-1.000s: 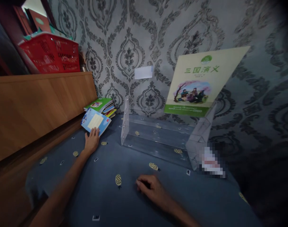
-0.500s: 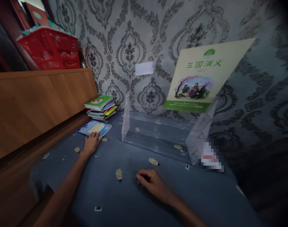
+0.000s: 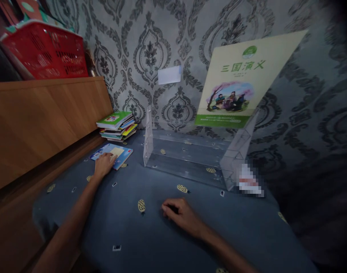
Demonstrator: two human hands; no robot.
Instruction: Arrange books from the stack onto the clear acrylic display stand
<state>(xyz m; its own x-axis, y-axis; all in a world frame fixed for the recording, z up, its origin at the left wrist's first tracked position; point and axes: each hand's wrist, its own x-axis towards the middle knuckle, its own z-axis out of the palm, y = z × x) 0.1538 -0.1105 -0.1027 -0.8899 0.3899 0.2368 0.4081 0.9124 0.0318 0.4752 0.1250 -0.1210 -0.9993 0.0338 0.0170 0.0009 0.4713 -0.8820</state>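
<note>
My left hand [image 3: 103,165] rests on the near left part of a blue book [image 3: 122,151] lying flat on the table, thumb apart from the fingers. Some of its fingertips are hard to make out against the cover. Loosely curled, my right hand [image 3: 182,215] lies on the tablecloth [image 3: 150,239] with nothing visible in it. Beyond it stands a clear acrylic rack [image 3: 148,142]. A cream and green book [image 3: 234,96] leans upright on the rack's upper right part. Behind the blue book is a stack of books [image 3: 116,125], a green one on top.
A wooden cabinet [image 3: 48,113] borders the table on the left, with a red basket [image 3: 48,53] on top. Patterned wallpaper covers the wall behind, where a small white paper [image 3: 169,75] is stuck. A blurred-out object [image 3: 249,182] sits beside the rack's right end.
My left hand has slid left across the blue book, its thumb now lying toward the cover's middle. My right hand has kept its curled pose. The whole view has shifted slightly.
</note>
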